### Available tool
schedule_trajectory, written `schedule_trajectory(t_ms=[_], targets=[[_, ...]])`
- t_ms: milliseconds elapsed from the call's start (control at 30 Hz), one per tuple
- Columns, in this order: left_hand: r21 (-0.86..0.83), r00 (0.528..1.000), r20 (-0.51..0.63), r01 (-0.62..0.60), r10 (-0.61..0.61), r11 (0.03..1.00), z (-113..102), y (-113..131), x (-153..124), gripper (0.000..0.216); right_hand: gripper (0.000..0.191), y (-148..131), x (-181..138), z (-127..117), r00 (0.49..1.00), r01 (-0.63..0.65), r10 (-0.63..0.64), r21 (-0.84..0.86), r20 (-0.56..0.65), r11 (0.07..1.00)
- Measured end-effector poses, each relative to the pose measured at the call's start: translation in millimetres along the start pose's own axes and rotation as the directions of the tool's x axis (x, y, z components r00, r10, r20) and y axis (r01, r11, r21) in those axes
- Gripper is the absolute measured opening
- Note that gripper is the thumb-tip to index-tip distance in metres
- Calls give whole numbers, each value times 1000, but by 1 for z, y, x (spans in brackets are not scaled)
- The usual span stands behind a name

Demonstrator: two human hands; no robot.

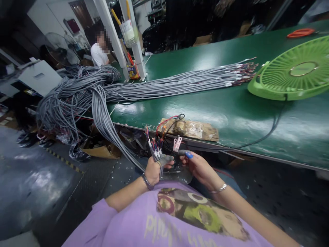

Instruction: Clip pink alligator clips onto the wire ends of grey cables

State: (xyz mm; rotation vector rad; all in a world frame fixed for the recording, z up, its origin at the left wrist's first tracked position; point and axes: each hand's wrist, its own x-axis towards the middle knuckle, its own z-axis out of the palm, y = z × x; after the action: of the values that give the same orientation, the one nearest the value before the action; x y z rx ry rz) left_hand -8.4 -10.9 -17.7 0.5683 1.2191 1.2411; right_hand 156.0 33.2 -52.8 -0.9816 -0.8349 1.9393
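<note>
My left hand [156, 168] is wrapped round a bunch of grey cables [155, 156], whose stripped ends with coloured wires point up. A grey covering shows on its thumb. To its right, my right hand [196, 164] has its fingers pinched together, with dark and blue coverings on the fingertips; whatever lies between them is too small to make out. Just above those fingers a pink clip-like piece [177, 143] hangs at the bench edge. Beyond both hands a worn wooden board [203, 131] lies on the green bench [205, 106], with red and black wires by its left end.
A long bundle of grey cables [164, 85] runs along the bench from a large heap [69, 96] at the left. On the right stand a green fan [300, 68] and orange-handled scissors [300, 33]. A white post [110, 34] holds tool cups. A person [99, 53] is further back.
</note>
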Motion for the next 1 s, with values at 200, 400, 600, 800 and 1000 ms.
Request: schedule_trajectory(t_ms=[200,400,600,800,1000], targets=[[91,997,79,4,-11,996,0,-3,-5,33,30,-14,-10,24,982,162,-127,-271,142,949],[62,989,127,71,-79,996,-2,-11,-7,47,31,-15,-3,41,961,257,-192,-385,200,886],[101,980,174,76,-93,992,-6,-6,-9,44,37,-9,-2,39,966,250,-186,-463,180,850],[94,982,159,84,-98,992,-12,-9,-9,42,39,5,-7,24,956,292,-269,-514,120,806],[-54,999,-44,6,-9,999,-20,3,-10,44,42,4,-14,23,982,190,-172,-443,81,876]])
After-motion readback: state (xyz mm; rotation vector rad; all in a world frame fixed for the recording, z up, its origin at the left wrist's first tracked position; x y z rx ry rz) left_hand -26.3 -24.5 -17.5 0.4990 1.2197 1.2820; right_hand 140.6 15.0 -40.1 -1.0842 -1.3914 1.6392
